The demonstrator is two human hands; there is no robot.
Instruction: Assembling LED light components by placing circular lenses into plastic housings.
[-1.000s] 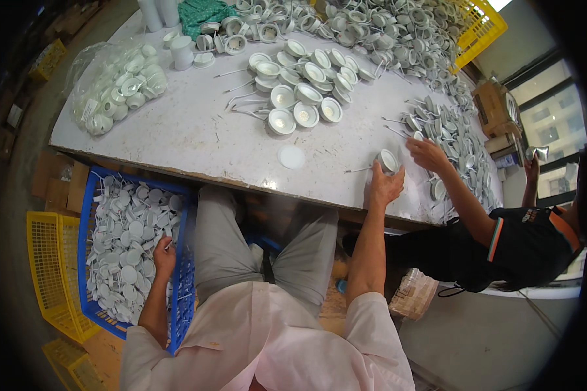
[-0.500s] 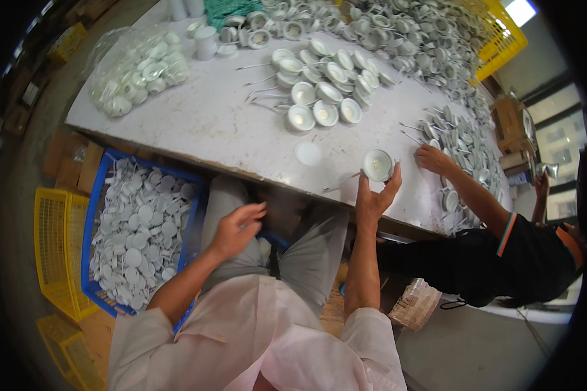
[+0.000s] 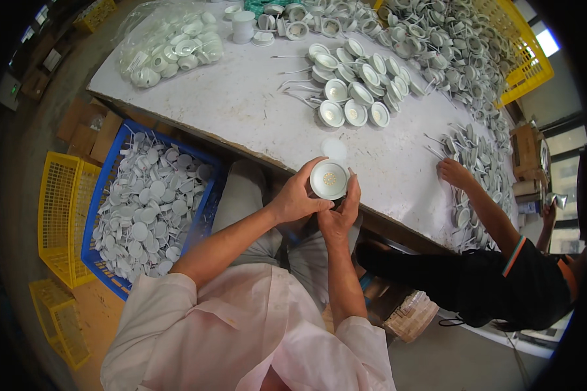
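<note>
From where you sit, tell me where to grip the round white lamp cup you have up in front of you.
Grip the round white lamp cup by its outer rim, from opposite sides. Its open face tilts up toward the camera, leaving the rim free. The left hand already cups its left edge and the right hand its lower right.

The underside of the white round lamp housing (image 3: 329,180) is hidden by the left hand (image 3: 298,199) and right hand (image 3: 340,218) cupping it. Beyond the housing, lamp parts at the far end of the white table (image 3: 241,104) are too small to tell apart and run off the top edge. Right of it, the co-worker's (image 3: 502,287) head is cut off.
</note>
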